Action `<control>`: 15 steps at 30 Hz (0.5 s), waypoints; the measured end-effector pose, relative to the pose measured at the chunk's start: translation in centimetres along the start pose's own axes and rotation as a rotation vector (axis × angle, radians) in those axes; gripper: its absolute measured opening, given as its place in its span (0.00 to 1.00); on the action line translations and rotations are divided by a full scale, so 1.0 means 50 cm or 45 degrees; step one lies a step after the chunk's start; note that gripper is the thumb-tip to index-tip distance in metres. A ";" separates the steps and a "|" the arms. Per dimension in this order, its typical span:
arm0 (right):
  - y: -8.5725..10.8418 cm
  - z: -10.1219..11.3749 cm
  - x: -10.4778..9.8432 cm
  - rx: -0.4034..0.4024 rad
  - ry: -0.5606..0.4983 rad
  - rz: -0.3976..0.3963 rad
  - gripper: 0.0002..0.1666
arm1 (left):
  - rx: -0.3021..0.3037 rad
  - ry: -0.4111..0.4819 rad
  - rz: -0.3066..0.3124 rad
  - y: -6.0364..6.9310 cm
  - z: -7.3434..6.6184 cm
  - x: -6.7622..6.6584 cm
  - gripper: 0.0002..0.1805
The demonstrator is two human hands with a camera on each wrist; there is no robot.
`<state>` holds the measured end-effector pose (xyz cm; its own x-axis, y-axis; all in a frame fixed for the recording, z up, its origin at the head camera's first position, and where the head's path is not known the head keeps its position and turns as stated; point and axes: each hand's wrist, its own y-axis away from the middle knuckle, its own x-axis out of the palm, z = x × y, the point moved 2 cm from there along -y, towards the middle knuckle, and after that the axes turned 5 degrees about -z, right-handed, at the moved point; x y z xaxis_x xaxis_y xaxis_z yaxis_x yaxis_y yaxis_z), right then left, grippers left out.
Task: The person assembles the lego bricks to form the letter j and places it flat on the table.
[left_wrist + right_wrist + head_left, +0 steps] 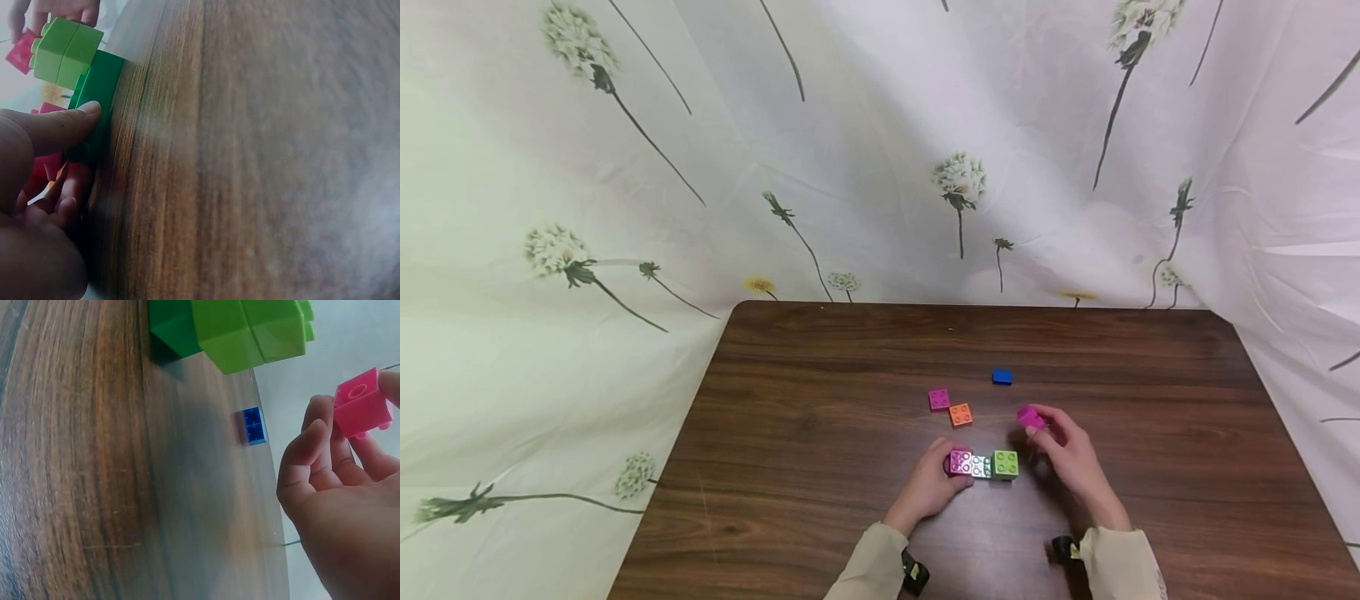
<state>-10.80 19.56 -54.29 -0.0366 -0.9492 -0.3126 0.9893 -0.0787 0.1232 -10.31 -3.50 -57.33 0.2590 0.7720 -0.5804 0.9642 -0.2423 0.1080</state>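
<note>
My left hand point(929, 483) grips a dark green brick point(103, 78) that lies on the table, thumb along its near side. On this brick's left end sits a magenta brick point(960, 462), and on its right end stand two stacked light green bricks point(1005, 464). To the right, my right hand point(1075, 462) pinches a small pink-magenta brick point(361, 407) between thumb and fingers. That brick is held off the table, apart from the light green bricks; its hollow underside shows in the right wrist view, and its studs point away.
Beyond the hands lie a loose magenta brick point(938, 400) and an orange brick point(961, 415), corners close together. A blue brick point(254, 426) lies farther back, hollow side showing. The dark wooden table point(820, 467) ends at a white flower-print cloth point(880, 167).
</note>
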 end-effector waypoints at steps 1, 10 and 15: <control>0.002 0.003 -0.001 -0.006 0.000 0.005 0.25 | 0.007 0.001 -0.004 0.000 0.000 0.000 0.20; 0.015 0.013 0.000 -0.162 0.129 0.010 0.23 | 0.056 0.030 -0.014 0.001 0.003 0.000 0.20; 0.022 0.014 0.008 -0.237 0.084 0.066 0.22 | 0.057 0.028 -0.018 0.001 0.003 0.000 0.20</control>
<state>-9.80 18.86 -53.62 0.0184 -0.9281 -0.3719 0.9989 0.0332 -0.0333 -10.28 -3.57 -57.44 0.2473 0.7881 -0.5637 0.9643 -0.2572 0.0635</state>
